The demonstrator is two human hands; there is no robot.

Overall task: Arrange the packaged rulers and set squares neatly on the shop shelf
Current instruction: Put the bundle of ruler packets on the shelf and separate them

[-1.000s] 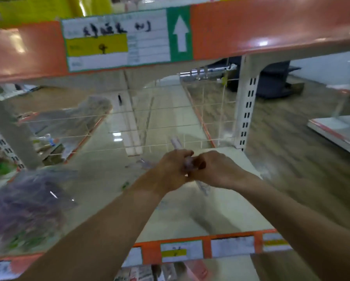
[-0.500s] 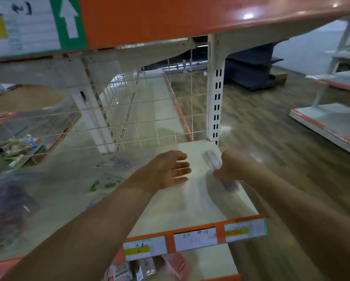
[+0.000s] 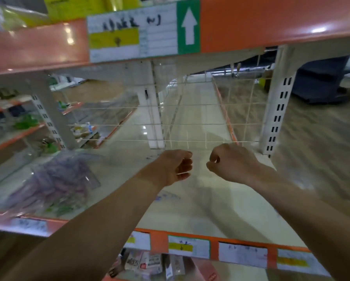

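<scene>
two bare forearms reach in over the orange price strip, and everything here is placed from that strip. just under it, on the lower shelf, small boxed packs show, too blurred to name. just behind the strip lies the pale shelf board. a little past the strip's middle, a flat clear pack with faint blue print lies on the board. it is likely a packaged ruler, though blur keeps that a guess. behind the strip's left end sits a loose heap of purple and green packaged pieces, with a clear set square at its edge. farther back from the strip, the left hand and right hand hover above the board, near each other but apart. half a second ago the right hand carried a clear pack; now no pack shows in it. both hands' fingers are curled in narrow, and whether they pinch thin clear film i cannot tell. my reading is that one pack has been set down and the heap is yet to be sorted. farthest from the strip stands the wire grid.
</scene>
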